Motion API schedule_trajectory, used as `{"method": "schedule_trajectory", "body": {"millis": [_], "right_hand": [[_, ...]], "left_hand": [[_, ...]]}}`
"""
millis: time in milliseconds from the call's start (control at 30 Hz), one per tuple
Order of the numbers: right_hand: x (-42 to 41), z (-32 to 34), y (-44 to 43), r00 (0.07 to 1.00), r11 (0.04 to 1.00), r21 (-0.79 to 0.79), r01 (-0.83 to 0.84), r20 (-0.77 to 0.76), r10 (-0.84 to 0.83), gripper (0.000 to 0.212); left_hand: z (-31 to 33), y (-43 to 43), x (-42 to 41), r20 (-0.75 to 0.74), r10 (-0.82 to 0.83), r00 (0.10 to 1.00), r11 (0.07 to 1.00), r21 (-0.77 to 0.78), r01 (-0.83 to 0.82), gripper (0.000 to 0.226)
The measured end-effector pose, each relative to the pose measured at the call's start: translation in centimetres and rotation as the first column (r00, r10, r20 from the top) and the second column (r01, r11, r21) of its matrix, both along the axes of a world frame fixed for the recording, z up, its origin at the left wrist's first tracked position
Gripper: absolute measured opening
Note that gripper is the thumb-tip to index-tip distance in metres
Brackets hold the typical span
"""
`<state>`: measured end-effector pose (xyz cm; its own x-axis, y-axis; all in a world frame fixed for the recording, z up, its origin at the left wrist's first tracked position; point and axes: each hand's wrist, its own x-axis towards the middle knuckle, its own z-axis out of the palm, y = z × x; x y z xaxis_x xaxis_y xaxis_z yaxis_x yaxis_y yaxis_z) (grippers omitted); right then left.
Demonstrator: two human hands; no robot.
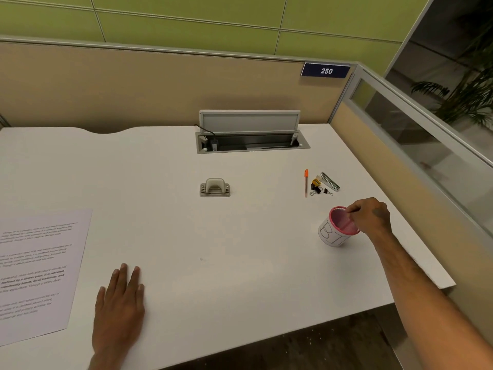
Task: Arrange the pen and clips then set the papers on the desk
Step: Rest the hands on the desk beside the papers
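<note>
papers: we find a printed sheet lying flat on the desk, at the lower left of the frame. We cannot tell whether this is its final place.
left hand: it rests palm down on the desk just right of the papers, fingers straight, holding nothing.
punch: a small beige one sits at mid-frame, well apart from both hands.
pen: orange-capped, it lies loose on the desk right of centre.
clips: a small heap sits just right of the pen, outside the cup.
cup: pink mesh with a paper wrap, it stands tilted below the clips.
right hand: its fingers curl over the cup's rim and grip it.
progress: we judge this an early stage, with pen and clips not yet gathered.
</note>
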<state>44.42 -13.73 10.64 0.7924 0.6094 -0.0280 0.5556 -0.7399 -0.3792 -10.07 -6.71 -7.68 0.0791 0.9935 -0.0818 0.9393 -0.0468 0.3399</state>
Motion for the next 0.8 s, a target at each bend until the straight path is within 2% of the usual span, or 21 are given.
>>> {"method": "schedule_trajectory", "body": {"millis": [267, 433, 500, 567, 667, 800], "right_hand": [[-0.1, -0.6, 0.1, 1.0, 0.999, -0.05, -0.008, 0.007, 0.008, 0.017], [-0.6, -1.1, 0.1, 0.997, 0.996, -0.07, -0.054, 0.056, 0.058, 0.026], [-1.7, -1.6, 0.3, 0.995, 0.998, 0.025, -0.054, 0.087, 0.052, 0.023], [-4.1, -2.4, 0.8, 0.998, 0.981, 0.187, -0.057, 0.033, 0.052, 0.02], [-10.1, -4.4, 1.8, 0.977, 0.928, 0.337, -0.158, -0.082, 0.197, 0.016], [-19.3, -8.6, 3.3, 0.859, 0.857, 0.349, -0.379, -0.213, 0.466, 0.015]], "left_hand": [[0.1, -0.1, 0.1, -0.011, -0.009, 1.0, 1.0, 0.011, 0.009, 0.051], [0.6, -0.3, 0.3, -0.019, -0.016, 1.0, 1.0, 0.017, 0.016, 0.051], [0.8, -0.3, 0.4, -0.028, -0.022, 0.999, 1.0, 0.02, 0.023, 0.051], [1.0, -0.3, 0.4, -0.03, -0.025, 0.999, 0.999, 0.023, 0.026, 0.05], [1.0, -0.3, 0.4, -0.035, -0.036, 0.999, 0.999, 0.02, 0.037, 0.05], [1.2, -0.3, 0.3, -0.042, -0.046, 0.998, 0.999, 0.026, 0.047, 0.055]]}}
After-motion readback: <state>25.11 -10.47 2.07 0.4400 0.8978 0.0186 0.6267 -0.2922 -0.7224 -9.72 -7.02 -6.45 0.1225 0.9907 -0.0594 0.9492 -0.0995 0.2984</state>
